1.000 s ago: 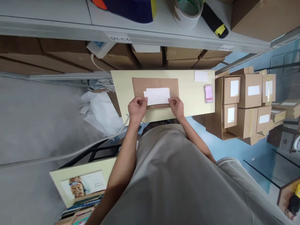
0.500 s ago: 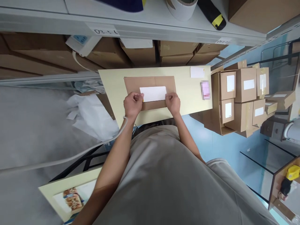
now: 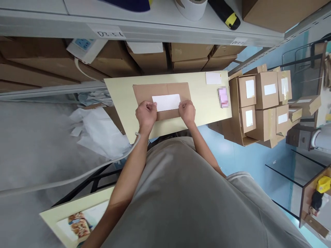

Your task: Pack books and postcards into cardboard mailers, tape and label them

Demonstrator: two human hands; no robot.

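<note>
A white label (image 3: 166, 102) lies over a flat brown cardboard box (image 3: 152, 91) on the pale yellow table (image 3: 120, 100). My left hand (image 3: 146, 115) pinches the label's left end between thumb and fingers. At the opposite end, my right hand (image 3: 187, 112) has its fingers closed on the label's right edge. Both hands rest close to the cardboard's front part. Whether the label is pressed down or just above the cardboard, I cannot tell.
Another white label (image 3: 213, 78) and a blurred pink item (image 3: 223, 97) lie on the table's right end. An open carton (image 3: 234, 110) filled with labelled boxes stands to the right. A metal shelf (image 3: 160, 31) runs behind, with a power strip (image 3: 86, 48) below it. A cable (image 3: 77, 181) crosses at left.
The view has shifted slightly, so the table and shelf appear a little further left. Both hands keep their hold on the label's ends, with hardly any movement over the cardboard.
</note>
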